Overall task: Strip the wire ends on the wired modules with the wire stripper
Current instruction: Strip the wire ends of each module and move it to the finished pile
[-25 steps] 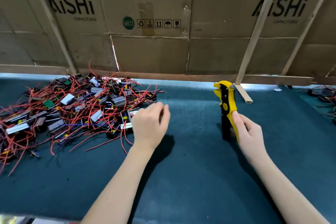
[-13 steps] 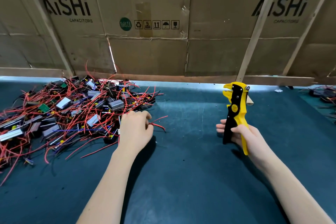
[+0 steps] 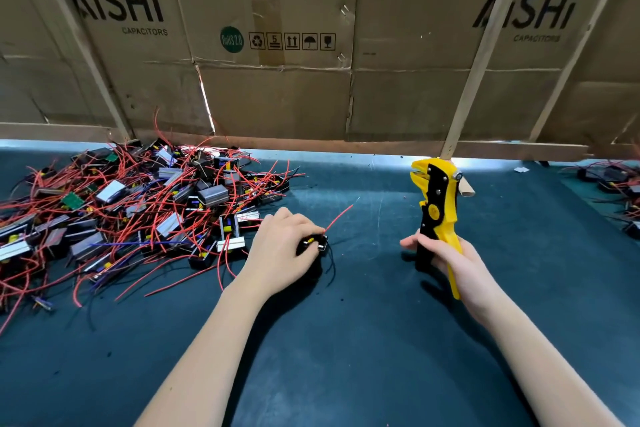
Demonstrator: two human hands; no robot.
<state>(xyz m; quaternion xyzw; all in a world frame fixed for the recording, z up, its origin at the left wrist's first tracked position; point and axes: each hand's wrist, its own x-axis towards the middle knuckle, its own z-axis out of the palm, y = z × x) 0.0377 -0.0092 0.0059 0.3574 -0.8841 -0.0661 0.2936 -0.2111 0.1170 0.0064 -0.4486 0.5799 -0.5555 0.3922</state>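
A big pile of wired modules [image 3: 138, 211], small black and silver blocks with red, blue and black wires, covers the left of the dark green mat. My left hand [image 3: 277, 250] grips one module [image 3: 316, 242] just right of the pile; its red wire [image 3: 337, 218] sticks up to the right and black wires hang below. My right hand [image 3: 450, 256] holds the yellow and black wire stripper [image 3: 437, 208] upright by its handles, jaws pointing up and left. About a hand's width of mat lies between the module and the stripper.
Cardboard sheets [image 3: 311, 45] with wooden slats [image 3: 485, 55] wall off the back of the table. A second, smaller heap of wired modules [image 3: 616, 191] lies at the far right edge. Dark green mat [image 3: 346, 340] spreads in front of my arms.
My left hand has drawn one module out of the pile and moved it right, toward the stripper. My right hand has regripped the stripper and lifted it upright off the mat.
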